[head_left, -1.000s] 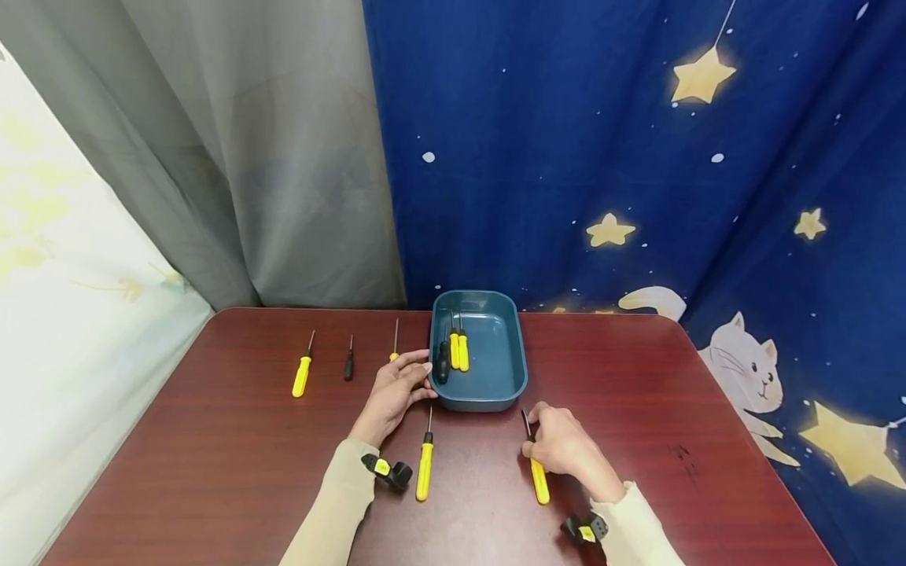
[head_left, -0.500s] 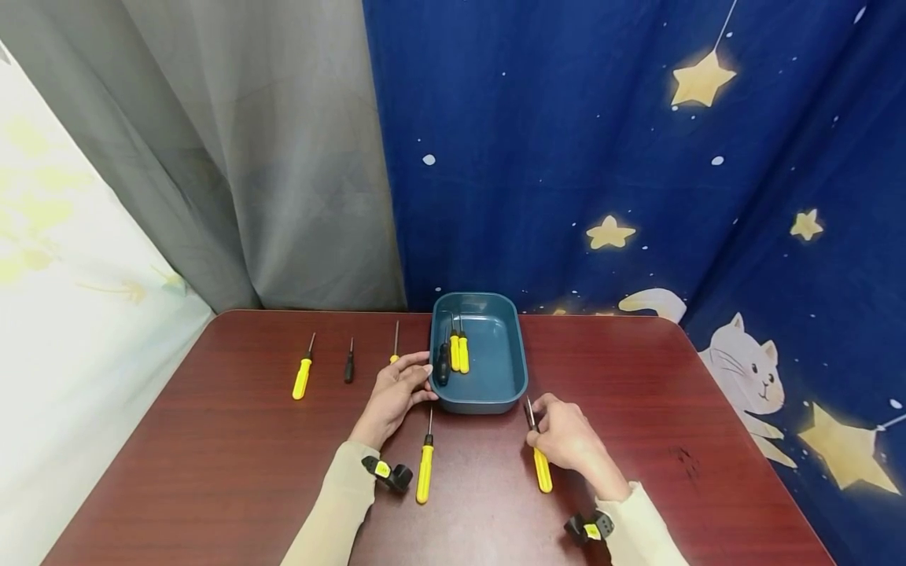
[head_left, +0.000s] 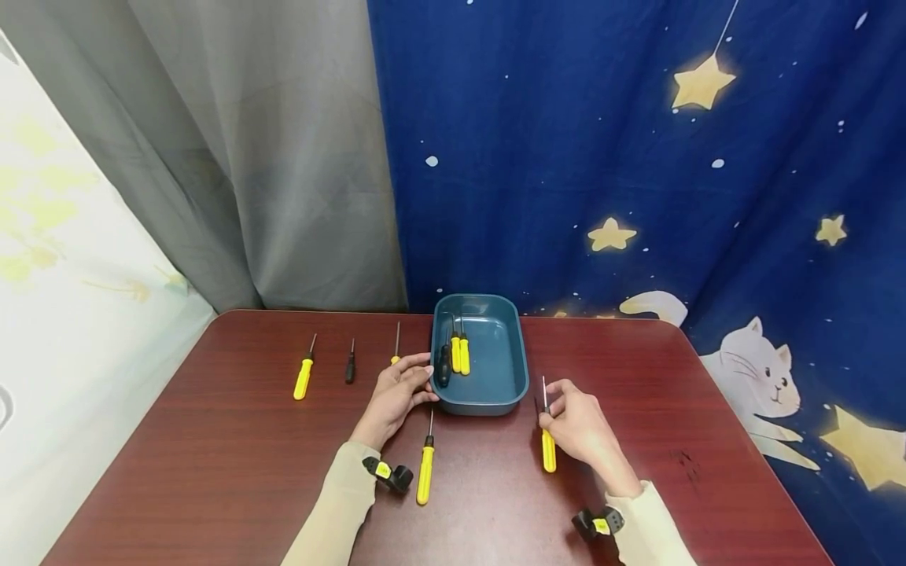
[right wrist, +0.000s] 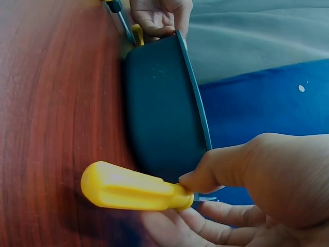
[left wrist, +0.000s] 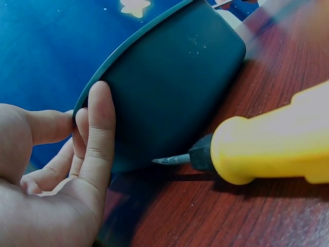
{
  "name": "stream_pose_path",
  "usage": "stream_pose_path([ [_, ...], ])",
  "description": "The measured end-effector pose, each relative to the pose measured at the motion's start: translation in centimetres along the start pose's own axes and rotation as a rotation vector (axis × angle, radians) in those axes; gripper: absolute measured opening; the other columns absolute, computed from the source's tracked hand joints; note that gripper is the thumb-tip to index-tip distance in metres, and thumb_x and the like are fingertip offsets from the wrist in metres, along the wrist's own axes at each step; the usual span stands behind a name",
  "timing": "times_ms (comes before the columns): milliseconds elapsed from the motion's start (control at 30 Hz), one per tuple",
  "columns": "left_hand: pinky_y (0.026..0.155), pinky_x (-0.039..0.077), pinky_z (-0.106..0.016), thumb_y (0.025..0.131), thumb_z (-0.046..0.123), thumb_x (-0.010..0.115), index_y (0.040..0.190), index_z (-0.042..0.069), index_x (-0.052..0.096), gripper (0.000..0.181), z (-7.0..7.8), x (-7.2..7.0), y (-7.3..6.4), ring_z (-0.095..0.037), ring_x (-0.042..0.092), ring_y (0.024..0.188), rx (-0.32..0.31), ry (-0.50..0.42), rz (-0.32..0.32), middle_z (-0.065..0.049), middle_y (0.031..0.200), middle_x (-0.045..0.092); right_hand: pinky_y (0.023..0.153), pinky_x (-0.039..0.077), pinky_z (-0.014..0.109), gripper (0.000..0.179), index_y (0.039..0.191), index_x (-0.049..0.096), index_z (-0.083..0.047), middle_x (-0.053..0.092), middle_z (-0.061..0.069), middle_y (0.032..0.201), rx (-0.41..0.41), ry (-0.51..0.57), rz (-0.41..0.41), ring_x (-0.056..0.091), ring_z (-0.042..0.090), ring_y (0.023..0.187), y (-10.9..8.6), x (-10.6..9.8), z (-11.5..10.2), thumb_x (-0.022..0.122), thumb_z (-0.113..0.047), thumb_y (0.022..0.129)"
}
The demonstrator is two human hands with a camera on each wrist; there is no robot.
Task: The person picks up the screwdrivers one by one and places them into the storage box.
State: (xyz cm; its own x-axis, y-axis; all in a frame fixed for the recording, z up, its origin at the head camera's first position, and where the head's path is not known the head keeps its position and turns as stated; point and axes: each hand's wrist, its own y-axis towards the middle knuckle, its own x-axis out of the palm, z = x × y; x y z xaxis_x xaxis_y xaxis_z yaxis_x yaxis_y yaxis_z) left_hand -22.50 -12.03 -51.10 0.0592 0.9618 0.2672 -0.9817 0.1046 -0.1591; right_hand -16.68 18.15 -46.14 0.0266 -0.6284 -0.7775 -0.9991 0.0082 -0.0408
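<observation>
My left hand pinches the left rim of a teal plastic basin, with fingers against its outer wall in the left wrist view. Two yellow-handled screwdrivers and a black-handled screwdriver lie along the basin's left side. Right of the basin's near corner, my right hand grips a yellow-handled screwdriver near its collar, between thumb and fingers. Its shank points away from me, and in the right wrist view its handle appears raised off the table.
Another yellow screwdriver lies in front of the basin, near my left wrist. Farther left are a yellow screwdriver, a small black one and a yellow one partly behind my left hand. Curtains hang beyond the table.
My right hand has moved slightly away from me and to the right, carrying the screwdriver, which now points more straight ahead. My left hand and the basin stay in place.
</observation>
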Motion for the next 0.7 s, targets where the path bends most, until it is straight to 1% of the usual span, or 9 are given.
stream_pose_path([
  [167, 0.070, 0.063, -0.029, 0.102, 0.009, 0.062, 0.143, 0.003, 0.055, 0.042, 0.0, 0.0, -0.1, -0.016, 0.061, 0.074, 0.001, 0.003, -0.005, -0.004, 0.085, 0.063, 0.070, 0.058, 0.032, 0.040, 0.123, 0.062, -0.004, 0.068, 0.005, 0.088, -0.027, 0.023, 0.034, 0.064, 0.014, 0.072, 0.4, -0.3, 0.0, 0.076, -0.009, 0.085],
  [333, 0.071, 0.063, -0.029, 0.102, 0.010, 0.062, 0.143, 0.003, 0.055, 0.042, 0.0, -0.1, 0.0, -0.016, 0.061, 0.075, -0.001, 0.005, -0.005, -0.004, 0.085, 0.063, 0.072, 0.058, 0.032, 0.038, 0.123, 0.062, -0.005, 0.069, 0.005, 0.090, -0.036, 0.050, 0.057, 0.066, 0.014, 0.075, 0.9, -0.8, 0.0, 0.075, -0.010, 0.087],
  [467, 0.072, 0.063, -0.029, 0.102, 0.010, 0.062, 0.143, 0.003, 0.055, 0.042, 0.0, -0.1, 0.1, -0.016, 0.061, 0.075, -0.003, 0.003, -0.008, -0.004, 0.086, 0.062, 0.074, 0.060, 0.034, 0.039, 0.124, 0.062, -0.005, 0.069, 0.006, 0.092, -0.040, 0.077, 0.062, 0.067, 0.016, 0.079, 1.2, -1.3, -0.4, 0.074, -0.010, 0.088],
  [700, 0.071, 0.063, -0.029, 0.102, 0.009, 0.063, 0.141, 0.005, 0.057, 0.040, 0.1, 0.0, -0.1, -0.016, 0.061, 0.075, -0.012, 0.004, 0.009, -0.005, 0.087, 0.063, 0.073, 0.060, 0.034, 0.038, 0.124, 0.062, -0.006, 0.070, 0.008, 0.095, -0.068, 0.093, 0.067, 0.069, 0.018, 0.082, 2.0, -1.9, -1.2, 0.074, -0.011, 0.089],
])
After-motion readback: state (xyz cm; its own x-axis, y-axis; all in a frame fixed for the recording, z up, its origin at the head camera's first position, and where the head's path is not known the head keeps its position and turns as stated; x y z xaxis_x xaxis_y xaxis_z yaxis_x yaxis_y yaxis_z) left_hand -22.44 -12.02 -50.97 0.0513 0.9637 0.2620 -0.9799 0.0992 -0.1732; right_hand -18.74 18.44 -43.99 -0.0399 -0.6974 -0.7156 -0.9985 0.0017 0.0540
